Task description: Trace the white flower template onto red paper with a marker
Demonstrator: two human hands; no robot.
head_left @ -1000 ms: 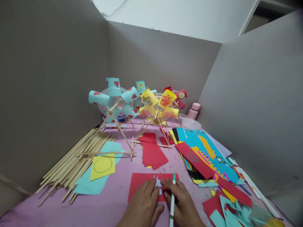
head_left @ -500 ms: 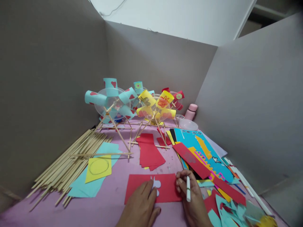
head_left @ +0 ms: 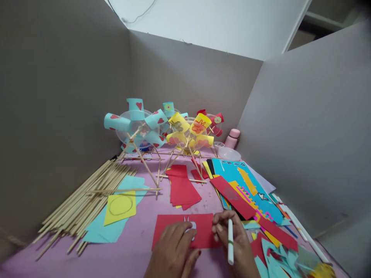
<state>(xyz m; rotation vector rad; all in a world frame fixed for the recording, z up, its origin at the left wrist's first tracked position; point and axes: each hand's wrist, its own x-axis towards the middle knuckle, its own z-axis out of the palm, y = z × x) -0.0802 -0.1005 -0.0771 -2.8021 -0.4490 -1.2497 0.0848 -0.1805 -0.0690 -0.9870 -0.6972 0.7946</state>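
Observation:
My left hand [head_left: 174,247] lies with fingers stretched out over a light lavender paper cutout [head_left: 192,227], pressing it on a red paper strip [head_left: 205,227]. The cutout has two thin prongs at its top; my fingers hide part of it. At the strip's right edge, my right hand [head_left: 237,239] is closed on a slim white marker [head_left: 230,247], which points up and down in the picture. The tips of its thumb and forefinger are close together by the red paper.
Paper-and-stick wheels in blue [head_left: 136,109] and yellow [head_left: 203,121] stand behind. Bamboo sticks [head_left: 87,197] and a yellow square [head_left: 120,206] lie left. Red strips [head_left: 182,187], a blue decorated sheet [head_left: 232,170], paper scraps [head_left: 278,258] and a pink bottle [head_left: 232,139] are around.
My left fingers have shifted a little right and down, covering more of the cutout. The marker in my right hand sits slightly lower, and that hand has edged left.

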